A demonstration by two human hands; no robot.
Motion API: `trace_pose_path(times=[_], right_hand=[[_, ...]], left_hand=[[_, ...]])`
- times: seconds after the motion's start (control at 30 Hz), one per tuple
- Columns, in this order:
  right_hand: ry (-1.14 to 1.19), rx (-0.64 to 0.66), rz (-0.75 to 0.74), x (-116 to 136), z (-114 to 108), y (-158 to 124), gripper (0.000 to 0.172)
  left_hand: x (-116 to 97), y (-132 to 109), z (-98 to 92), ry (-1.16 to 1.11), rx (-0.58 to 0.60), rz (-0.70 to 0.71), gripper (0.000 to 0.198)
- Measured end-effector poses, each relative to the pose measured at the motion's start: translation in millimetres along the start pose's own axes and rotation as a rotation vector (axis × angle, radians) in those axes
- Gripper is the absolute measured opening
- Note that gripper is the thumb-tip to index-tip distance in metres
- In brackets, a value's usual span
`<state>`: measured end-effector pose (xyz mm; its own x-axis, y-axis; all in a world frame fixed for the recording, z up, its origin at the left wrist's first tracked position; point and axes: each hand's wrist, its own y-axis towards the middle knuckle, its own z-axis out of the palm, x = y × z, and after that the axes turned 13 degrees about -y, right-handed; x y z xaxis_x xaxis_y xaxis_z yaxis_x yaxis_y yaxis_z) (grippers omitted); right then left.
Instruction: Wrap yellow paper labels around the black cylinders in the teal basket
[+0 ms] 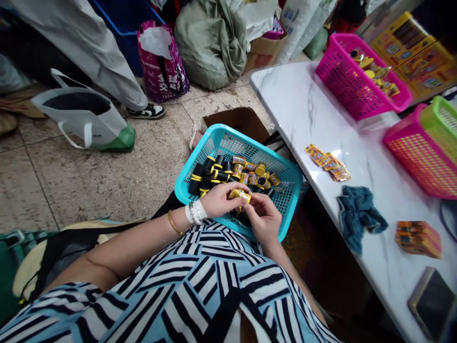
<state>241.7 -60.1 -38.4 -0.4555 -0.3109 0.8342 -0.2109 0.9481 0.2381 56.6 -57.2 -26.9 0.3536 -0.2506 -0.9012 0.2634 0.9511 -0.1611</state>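
A small cylinder with a shiny yellow wrapper is pinched between my two hands, over a turquoise plastic basket. My left hand, with a bracelet and white band at the wrist, closes around its left side. The fingers of my right hand are bent against its right end; their tips are partly hidden. Inside the basket, black cylinders with yellow rims lie at the left. Yellow-wrapped cylinders are heaped toward the middle and right.
On the white marbled table at right lie yellow labels, a teal cloth, a label stack and a dark phone-like slab. A pink basket holds yellow pieces. A person's shoe and a tote bag are left.
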Motion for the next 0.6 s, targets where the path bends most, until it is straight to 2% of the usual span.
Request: trace_pose_path(times=[0.1,0.17,0.27,0.43,0.5,0.6], right_hand=[[-0.103,-0.018,-0.095,4,0,0,0.029],[-0.133,-0.022,-0.120,6,0,1,0.029],[-0.073,-0.035,-0.006,7,1,2,0.023],[0.296,0.091,0.435,6,3,8,0.020],[0.368,0.091,0.493,6,3,10,0.022],[0.359,0.024,0.456,8,2,10,0.026]], left_hand=[[-2,2,0.0,-0.092,-0.105,-0.150,0.056],[-2,2,-1.5,-0.091,-0.103,-0.196,0.055],[0,1,-2.4,0.008,-0.048,-0.088,0.043],[2,0,2.3,0.266,-0.060,0.219,0.024],[2,0,3.1,0.294,-0.030,0.257,0.024],[2,1,0.5,0.227,-0.061,0.165,0.047]])
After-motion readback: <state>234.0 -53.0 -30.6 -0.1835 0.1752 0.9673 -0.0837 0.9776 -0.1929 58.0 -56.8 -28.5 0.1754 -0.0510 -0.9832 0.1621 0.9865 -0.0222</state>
